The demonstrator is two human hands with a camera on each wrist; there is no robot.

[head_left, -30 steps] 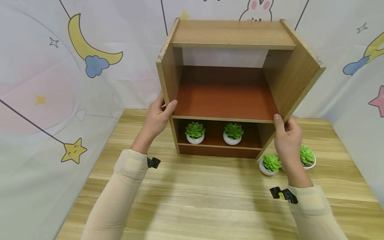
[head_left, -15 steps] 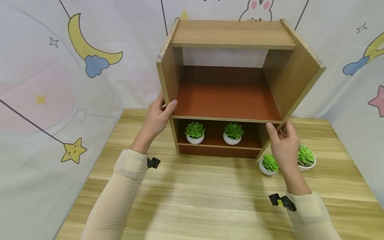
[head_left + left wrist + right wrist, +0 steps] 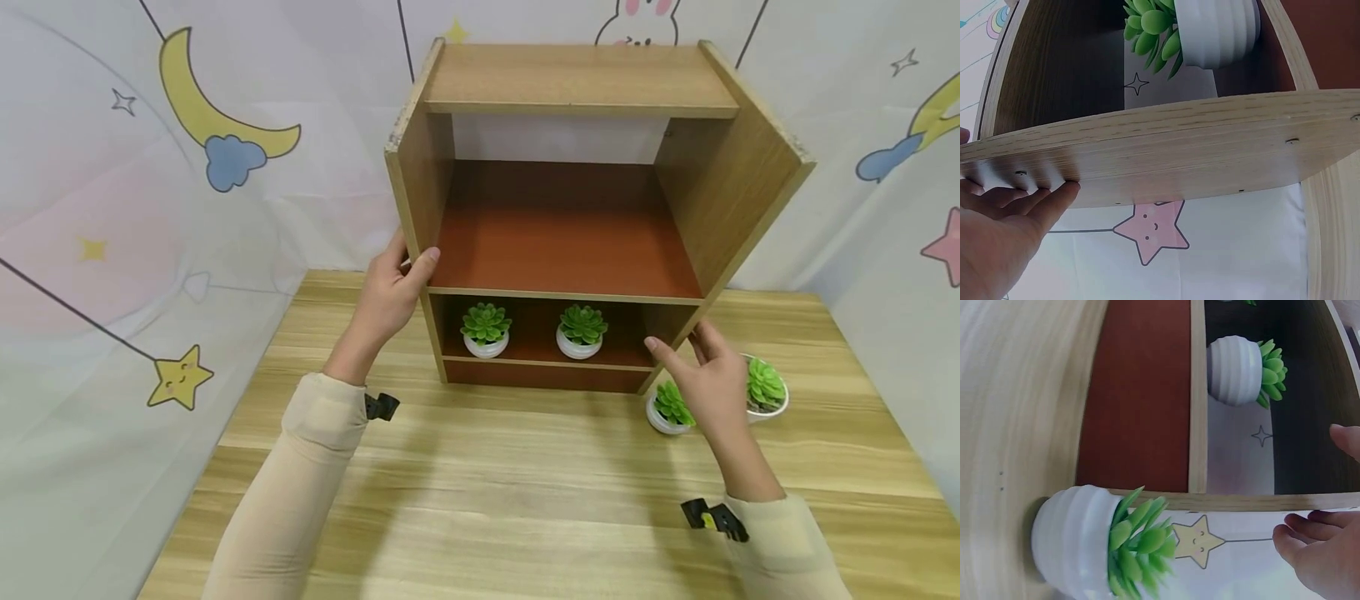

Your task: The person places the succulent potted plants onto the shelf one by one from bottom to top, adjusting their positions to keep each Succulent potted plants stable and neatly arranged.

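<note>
A wooden shelf unit [image 3: 570, 250] with red-brown boards stands upright on the table. My left hand [image 3: 386, 296] grips its left side panel, thumb over the front edge and fingers along the outer face [image 3: 1179, 156]. Lower on the opposite side, my right hand [image 3: 712, 383] straddles the right panel's front edge. Its thumb reaches inside, held off the panel in the right wrist view, with the fingertips close to the outer face. Two artificial succulents in white pots, one left [image 3: 486, 323] and one right [image 3: 581, 325], sit in the lower compartment.
Beside the unit's right foot, a small potted succulent [image 3: 667, 412] stands on the wooden table [image 3: 510, 475], partly behind my right hand. Another succulent in a white pot [image 3: 765, 387] is farther right. A printed cloth [image 3: 337, 67] hangs behind and around the table.
My right hand has slid down the right panel, from the middle board's level to the lower compartment. My left hand keeps its grip. The head view has shifted slightly.
</note>
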